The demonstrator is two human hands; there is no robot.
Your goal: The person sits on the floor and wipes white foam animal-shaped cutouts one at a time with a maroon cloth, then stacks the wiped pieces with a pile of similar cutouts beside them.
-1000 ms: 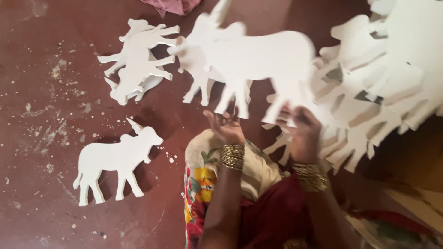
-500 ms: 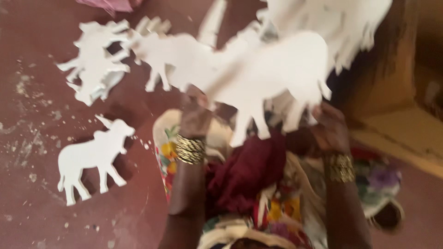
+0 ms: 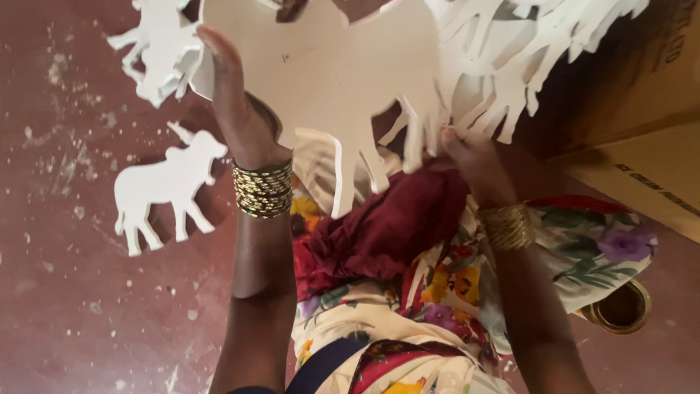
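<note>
1. The left hand (image 3: 237,109) grips the left edge of a big white animal cutout (image 3: 343,80), fingers curled over it, so the sheet stays up off the lap.
2. The right hand (image 3: 470,157) pinches the cutout's legs, steadying the other end.
3. A smaller cutout (image 3: 164,186) lies flat on the red floor (image 3: 65,306), apart.
4. More cutouts (image 3: 525,66) are heaped just behind, near a cardboard box (image 3: 642,182).

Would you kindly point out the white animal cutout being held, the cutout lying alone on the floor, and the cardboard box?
held animal cutout (image 3: 335,80), head view, its body.
floor cutout (image 3: 164,182), head view, its flank.
cardboard box (image 3: 642,182), head view, its top face.
</note>
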